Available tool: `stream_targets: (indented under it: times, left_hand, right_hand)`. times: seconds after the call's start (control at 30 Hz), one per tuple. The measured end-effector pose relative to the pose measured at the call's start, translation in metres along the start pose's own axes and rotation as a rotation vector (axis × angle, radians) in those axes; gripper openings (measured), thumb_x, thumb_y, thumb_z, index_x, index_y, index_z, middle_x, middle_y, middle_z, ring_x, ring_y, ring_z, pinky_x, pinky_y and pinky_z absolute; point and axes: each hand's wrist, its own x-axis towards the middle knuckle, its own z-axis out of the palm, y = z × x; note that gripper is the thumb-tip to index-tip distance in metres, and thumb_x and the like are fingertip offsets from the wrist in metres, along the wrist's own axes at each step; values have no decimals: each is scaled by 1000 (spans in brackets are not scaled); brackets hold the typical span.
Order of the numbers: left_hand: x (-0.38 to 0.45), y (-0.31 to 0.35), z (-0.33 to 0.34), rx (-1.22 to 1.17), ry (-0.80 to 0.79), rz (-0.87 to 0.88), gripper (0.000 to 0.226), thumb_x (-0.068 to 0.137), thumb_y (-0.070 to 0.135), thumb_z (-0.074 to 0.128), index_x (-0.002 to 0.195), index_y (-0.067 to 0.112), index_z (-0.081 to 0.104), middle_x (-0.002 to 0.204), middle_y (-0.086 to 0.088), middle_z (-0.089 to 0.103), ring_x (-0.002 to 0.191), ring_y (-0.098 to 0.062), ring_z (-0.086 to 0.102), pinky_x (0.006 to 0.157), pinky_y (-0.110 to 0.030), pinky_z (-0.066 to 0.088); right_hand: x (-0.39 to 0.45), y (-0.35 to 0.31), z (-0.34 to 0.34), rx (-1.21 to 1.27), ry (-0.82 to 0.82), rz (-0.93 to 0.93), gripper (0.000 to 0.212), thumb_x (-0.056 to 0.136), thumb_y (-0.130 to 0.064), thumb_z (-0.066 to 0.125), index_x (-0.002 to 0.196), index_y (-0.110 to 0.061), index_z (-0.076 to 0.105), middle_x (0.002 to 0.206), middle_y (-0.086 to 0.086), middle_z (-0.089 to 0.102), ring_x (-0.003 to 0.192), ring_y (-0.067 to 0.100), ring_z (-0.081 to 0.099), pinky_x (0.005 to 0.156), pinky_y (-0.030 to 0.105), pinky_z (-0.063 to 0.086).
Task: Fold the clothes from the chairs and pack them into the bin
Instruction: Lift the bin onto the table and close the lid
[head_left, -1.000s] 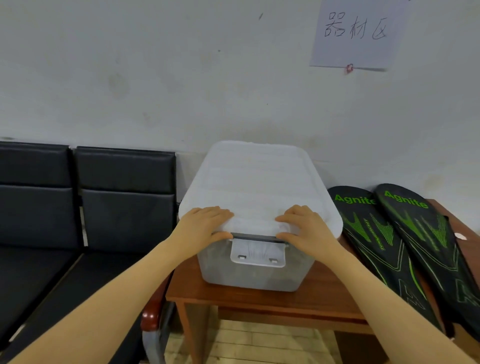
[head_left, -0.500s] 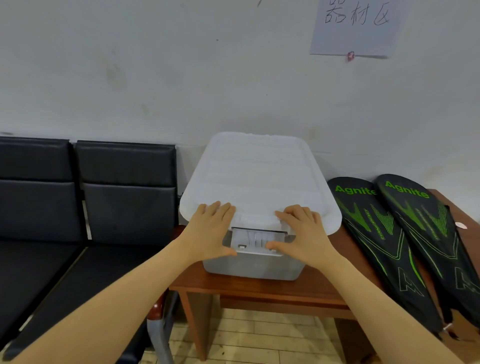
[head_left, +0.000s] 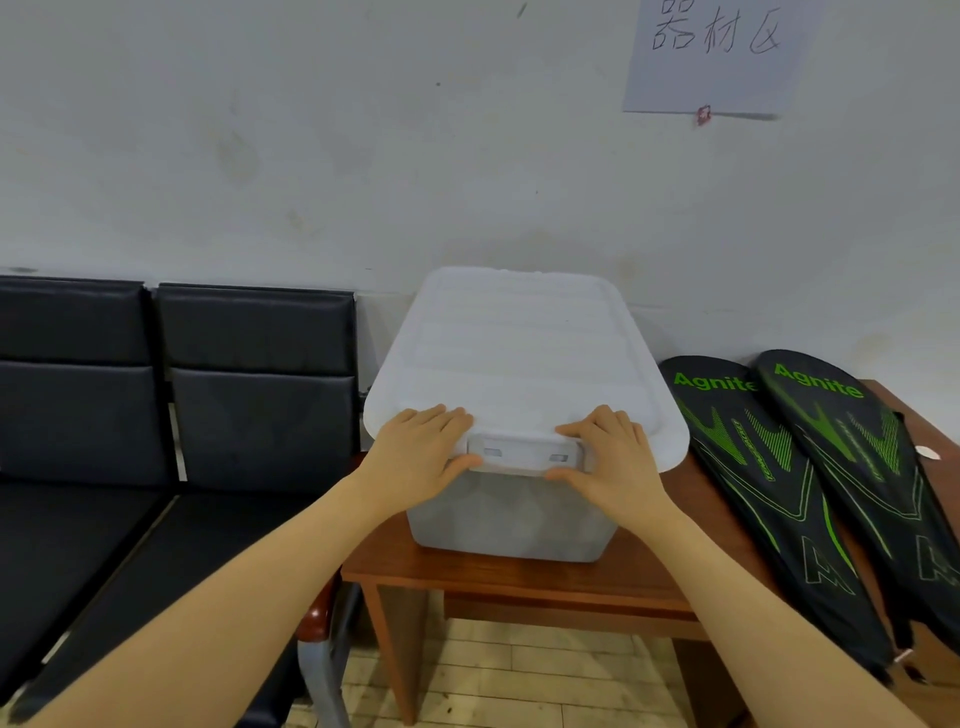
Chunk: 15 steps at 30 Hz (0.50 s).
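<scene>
A translucent white bin (head_left: 514, 525) stands on a small wooden table (head_left: 519, 579) against the wall, with its white lid (head_left: 519, 353) on top. My left hand (head_left: 415, 460) and right hand (head_left: 618, 467) hold the lid's front edge on either side of the front latch (head_left: 524, 452). Fingers lie on top of the lid and the thumbs press under the latch's corners. The latch sits flush against the lid edge. No clothes show on the black chairs (head_left: 249, 395). What is inside the bin cannot be made out through its wall.
Two black-and-green racket covers (head_left: 769, 467) lie on the table to the right of the bin. The black padded chairs stand to the left, with a metal armrest (head_left: 317, 623) near the table corner. A paper sign (head_left: 717, 52) hangs on the wall. Wooden floor lies below.
The front latch hung down a second ago; my thumbs have pushed it up flush against the lid. The view has tilted slightly.
</scene>
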Motion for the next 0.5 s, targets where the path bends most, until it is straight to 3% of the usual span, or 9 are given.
stream_targets:
  times: [0.13,0.27,0.37,0.5]
  left_hand:
    - [4,0,-1,-42,-1,-61,53,86,51,37,98,12,70,82,0,71,68,-17,68,57,-26,52]
    - [13,-2,-13,-216,-114,-191,74,83,67,22,117,17,63,107,1,68,97,-19,63,80,-34,50]
    - [34,-14,-13,-247,-103,-225,46,96,48,41,123,16,59,124,1,61,113,-20,54,95,-32,39]
    - [77,-32,-1,-186,-49,-260,37,98,32,44,128,13,55,131,-1,56,121,-22,48,98,-32,33]
  right_hand:
    - [6,-1,-3,-4,-71,50,48,74,-55,65,109,-23,62,94,-9,42,91,10,37,78,27,24]
    - [15,-2,-13,108,-152,54,57,74,-63,56,118,-27,56,93,-12,44,88,9,41,78,27,31]
    - [38,-4,-20,276,-153,121,30,88,-41,60,115,-27,55,96,-10,51,81,9,49,78,27,41]
    - [89,7,-10,97,-8,69,31,94,-27,56,120,-11,57,111,4,56,94,19,55,81,33,45]
